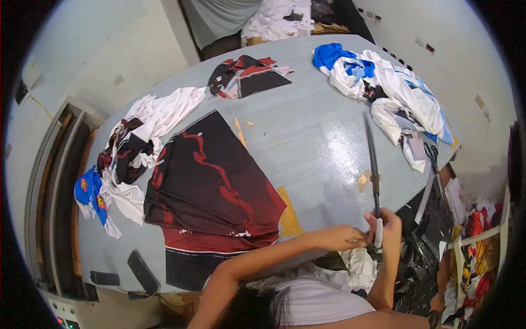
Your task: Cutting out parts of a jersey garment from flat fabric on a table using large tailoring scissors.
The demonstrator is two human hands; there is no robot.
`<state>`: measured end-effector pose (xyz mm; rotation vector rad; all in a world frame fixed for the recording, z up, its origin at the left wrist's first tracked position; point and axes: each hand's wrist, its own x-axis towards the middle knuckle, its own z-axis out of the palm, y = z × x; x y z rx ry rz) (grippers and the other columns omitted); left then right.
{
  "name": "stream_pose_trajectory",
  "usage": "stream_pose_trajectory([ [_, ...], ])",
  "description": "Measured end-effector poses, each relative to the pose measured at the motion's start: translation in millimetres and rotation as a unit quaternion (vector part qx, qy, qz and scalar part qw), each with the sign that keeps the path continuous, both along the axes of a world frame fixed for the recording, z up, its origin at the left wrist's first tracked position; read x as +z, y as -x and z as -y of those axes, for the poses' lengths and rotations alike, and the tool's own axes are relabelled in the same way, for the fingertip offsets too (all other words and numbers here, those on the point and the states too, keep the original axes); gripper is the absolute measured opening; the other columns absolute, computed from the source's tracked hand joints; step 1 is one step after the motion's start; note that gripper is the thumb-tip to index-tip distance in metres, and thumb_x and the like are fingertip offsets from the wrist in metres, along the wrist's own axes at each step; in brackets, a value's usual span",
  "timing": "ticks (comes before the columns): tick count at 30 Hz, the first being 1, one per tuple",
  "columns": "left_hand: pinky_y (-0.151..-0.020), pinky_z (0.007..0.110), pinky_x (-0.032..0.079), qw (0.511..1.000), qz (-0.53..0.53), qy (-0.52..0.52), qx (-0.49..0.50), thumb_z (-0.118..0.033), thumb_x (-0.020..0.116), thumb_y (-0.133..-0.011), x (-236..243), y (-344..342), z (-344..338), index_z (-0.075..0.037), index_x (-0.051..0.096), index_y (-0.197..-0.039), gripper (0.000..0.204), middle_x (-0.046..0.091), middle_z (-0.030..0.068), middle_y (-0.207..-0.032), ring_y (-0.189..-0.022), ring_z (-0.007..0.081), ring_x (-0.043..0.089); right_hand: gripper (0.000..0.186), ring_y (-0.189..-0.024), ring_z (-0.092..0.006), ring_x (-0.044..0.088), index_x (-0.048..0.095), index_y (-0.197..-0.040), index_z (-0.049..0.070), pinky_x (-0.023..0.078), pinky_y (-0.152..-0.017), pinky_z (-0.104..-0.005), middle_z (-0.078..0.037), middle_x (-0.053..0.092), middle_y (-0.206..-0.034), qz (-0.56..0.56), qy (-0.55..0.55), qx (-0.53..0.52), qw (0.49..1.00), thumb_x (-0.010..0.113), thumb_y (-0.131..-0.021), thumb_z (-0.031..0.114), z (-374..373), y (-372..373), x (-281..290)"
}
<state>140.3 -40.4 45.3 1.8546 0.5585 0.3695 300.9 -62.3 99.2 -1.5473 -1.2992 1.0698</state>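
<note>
Near the table's front edge my right hand (390, 223) is closed around the white end of a long thin dark rod (372, 159). The rod points away from me over the table. Close beside that white end is my left hand (350, 237), its fingers curled together; whether they pinch something small is hidden. Left of my hands, a black and dark-red printed fabric panel (219, 181) lies spread flat. Its lower part reaches the near edge, by my left forearm.
Bunched white and dark cloth (164, 112) lies at the left, with a blue printed piece (90, 189). Red-black scraps (263, 79) sit at the far side. White and blue garments (405, 90) and scissors (432, 156) are at the right. Dark blocks (143, 272) lie near left.
</note>
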Motion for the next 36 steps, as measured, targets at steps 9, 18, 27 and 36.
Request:
stream_pose_trajectory([
  [9, -0.1, 0.066, 0.009, 0.78, -0.47, -0.24, 0.336, -0.066, 0.061, -0.066, 3, 202, 50, -0.013, 0.022, -0.141, 0.101, 0.01, 0.0248, -0.145, -0.132, 0.0484, 0.008, 0.036, -0.078, -0.0379, 0.061, 0.061, -0.091, -0.003, 0.047, -0.067, -0.0425, -0.023, 0.063, -0.079, 0.43, -0.05, -0.091, 0.897, 0.067, -0.068, 0.023, -56, -34, -66],
  [18, -0.103, 0.048, 0.023, 0.861, -0.257, -0.384, 0.213, -0.042, 0.053, -0.085, -32, 156, 104, -0.02, 0.045, -0.127, 0.048, 0.034, 0.0093, -0.14, -0.131, 0.0259, 0.028, 0.048, -0.091, -0.0396, 0.052, 0.052, -0.1, -0.003, 0.043, -0.077, -0.0432, -0.022, 0.056, -0.095, 0.431, -0.058, 0.002, 0.9, 0.072, -0.065, 0.022, -75, -7, -48],
  [27, -0.075, 0.024, 0.043, 0.922, 0.09, -0.004, 0.377, -0.007, 0.041, -0.093, 33, 102, 71, -0.004, 0.055, -0.107, 0.02, 0.057, 0.0067, -0.09, -0.086, 0.0112, 0.054, 0.086, -0.126, -0.0315, 0.033, 0.035, -0.133, 0.005, 0.025, -0.105, -0.0402, -0.015, 0.038, -0.135, -0.049, -0.281, 0.626, 0.726, 0.078, -0.062, 0.026, -53, 128, -65],
  [36, -0.058, 0.026, 0.043, 0.72, 0.635, -0.112, 0.258, -0.008, 0.05, -0.089, 192, 120, 78, -0.005, 0.044, -0.097, 0.01, 0.05, 0.0059, -0.086, -0.068, 0.0132, 0.051, 0.06, -0.115, -0.027, 0.044, 0.043, -0.125, 0.004, 0.035, -0.096, -0.0371, -0.015, 0.047, -0.123, 0.042, -0.138, 0.512, 0.847, 0.068, -0.074, 0.025, -53, 137, -24],
])
